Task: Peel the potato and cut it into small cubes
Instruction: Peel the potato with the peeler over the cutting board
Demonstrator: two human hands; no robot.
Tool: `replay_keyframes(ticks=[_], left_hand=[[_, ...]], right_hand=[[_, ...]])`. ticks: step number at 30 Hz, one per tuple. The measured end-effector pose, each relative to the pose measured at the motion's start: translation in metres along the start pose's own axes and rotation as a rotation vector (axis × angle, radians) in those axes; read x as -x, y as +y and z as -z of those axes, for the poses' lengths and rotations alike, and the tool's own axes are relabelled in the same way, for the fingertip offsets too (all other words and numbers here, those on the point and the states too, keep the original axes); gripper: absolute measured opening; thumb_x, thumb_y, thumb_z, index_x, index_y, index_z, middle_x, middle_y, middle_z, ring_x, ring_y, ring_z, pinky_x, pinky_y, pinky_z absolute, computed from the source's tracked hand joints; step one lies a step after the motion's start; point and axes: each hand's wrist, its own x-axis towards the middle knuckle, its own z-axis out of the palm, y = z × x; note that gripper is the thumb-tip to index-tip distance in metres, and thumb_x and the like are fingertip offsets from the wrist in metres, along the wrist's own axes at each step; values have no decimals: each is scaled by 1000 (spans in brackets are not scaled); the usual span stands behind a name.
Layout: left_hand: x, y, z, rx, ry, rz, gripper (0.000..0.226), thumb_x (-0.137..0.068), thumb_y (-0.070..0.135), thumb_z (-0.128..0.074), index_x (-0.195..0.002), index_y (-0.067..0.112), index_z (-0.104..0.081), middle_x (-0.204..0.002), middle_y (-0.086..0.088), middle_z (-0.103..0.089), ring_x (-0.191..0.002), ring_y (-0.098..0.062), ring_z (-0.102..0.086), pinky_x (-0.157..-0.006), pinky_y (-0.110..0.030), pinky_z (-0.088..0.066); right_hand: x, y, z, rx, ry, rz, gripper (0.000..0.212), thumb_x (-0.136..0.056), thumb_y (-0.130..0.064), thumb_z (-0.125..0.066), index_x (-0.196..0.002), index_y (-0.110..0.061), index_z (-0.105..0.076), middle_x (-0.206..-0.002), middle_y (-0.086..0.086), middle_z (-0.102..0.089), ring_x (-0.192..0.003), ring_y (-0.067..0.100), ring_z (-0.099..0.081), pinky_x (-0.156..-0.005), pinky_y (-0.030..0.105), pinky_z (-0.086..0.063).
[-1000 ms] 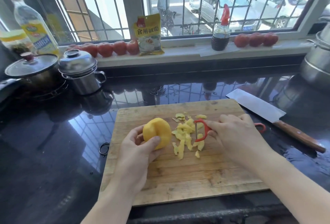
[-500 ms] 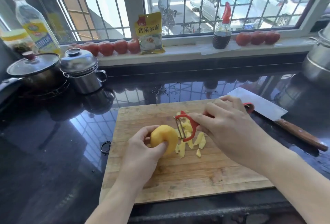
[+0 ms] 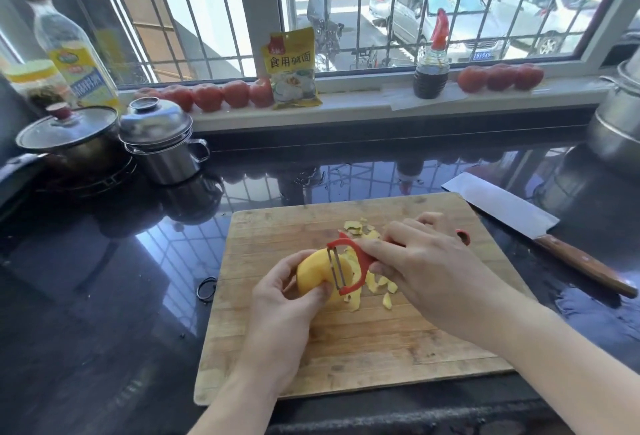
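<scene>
Rectangular wooden cutting board on the glossy black counter: my working surface. Steel cleaver with a brown wooden handle, lying off the board's right edge, not in use; dicing appears not to have begun. My right hand grips the red plastic Y-shaped peeler, blade laid against the fruit. My left hand curls around the round yellow potato, held over the board's centre. Its visible flesh is smooth, bare and pale yellow, so peeling looks nearly complete; the hidden side I cannot judge. Thin yellow peel scraps lie heaped behind and right of it.
</scene>
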Motion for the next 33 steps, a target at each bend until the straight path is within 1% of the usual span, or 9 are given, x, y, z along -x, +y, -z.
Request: replay_keyframes(ticks=[4, 6, 9, 12, 17, 20, 24, 27, 33], left_hand=[[-2, -3, 0, 177, 12, 27, 36, -77, 6, -79, -106, 28, -77, -112, -9, -76, -111, -32, -70, -97, -54, -55], [-5, 1, 6, 225, 25, 4, 38, -72, 8, -78, -105, 28, -76, -114, -9, -75, -113, -34, -69, -101, -57, -53], [-7, 7, 11, 157, 21, -34, 42, -70, 12, -80, -106, 32, -72, -115, -5, -73, -113, -31, -68, -103, -52, -52], [-8, 8, 9, 9, 23, -81, 42, -77, 5, -82, -103, 36, -70, -108, 5, -74, -98, -15, -69, -89, -40, -53], [-2, 7, 6, -231, 49, -161, 42, -80, 4, -84, -105, 34, -69, -103, 13, -75, -96, -4, -70, -85, -29, -56], [1, 10, 3, -287, 72, -199, 42, -80, 2, -83, -103, 34, -69, -99, 18, -74, -95, -2, -70, -82, -26, -59], [2, 13, 4, -320, 106, -229, 47, -78, 4, -85, -102, 40, -68, -100, 19, -73, -94, -2, -69, -82, -33, -59], [3, 16, 5, -335, 112, -238, 45, -79, 3, -84, -103, 38, -68, -99, 19, -73, -93, -2, -69, -84, -39, -60], [3, 13, 4, -298, 111, -214, 45, -80, 5, -84, -104, 40, -68, -101, 15, -73, -94, -6, -70, -82, -43, -61]], right_hand=[[13, 25, -15, 98, -43, -103, 28, -99, -35, -55, -125, -32, -66, -87, -11, -56, -81, 17, -57, -85, 41, -42], [21, 37, -21, 147, -62, -161, 26, -97, -34, -59, -121, -33, -67, -81, -11, -55, -76, 19, -57, -81, 41, -42], [26, 44, -19, 187, -75, -265, 25, -96, -39, -51, -112, -35, -69, -78, -11, -54, -77, 19, -57, -79, 40, -38], [23, 43, -12, 213, -46, -289, 24, -95, -40, -51, -111, -35, -69, -79, -10, -55, -78, 19, -57, -79, 39, -35], [11, 6, 15, 45, 76, -81, 35, -99, -40, -49, -130, -31, -63, -91, -12, -58, -86, 15, -54, -85, 34, -36], [3, -16, 24, 49, 66, 5, 36, -101, -37, -51, -135, -28, -61, -93, -9, -58, -87, 16, -53, -87, 37, -38], [-2, -21, 24, 126, 33, 27, 37, -99, -35, -62, -136, -30, -60, -95, -9, -58, -89, 17, -53, -86, 37, -32], [-2, -21, 22, 112, 35, 32, 36, -99, -35, -63, -135, -31, -60, -95, -10, -58, -88, 17, -53, -87, 39, -36], [0, -14, 17, 81, 44, -29, 35, -100, -37, -53, -132, -29, -64, -91, -9, -59, -83, 16, -52, -86, 41, -41]])
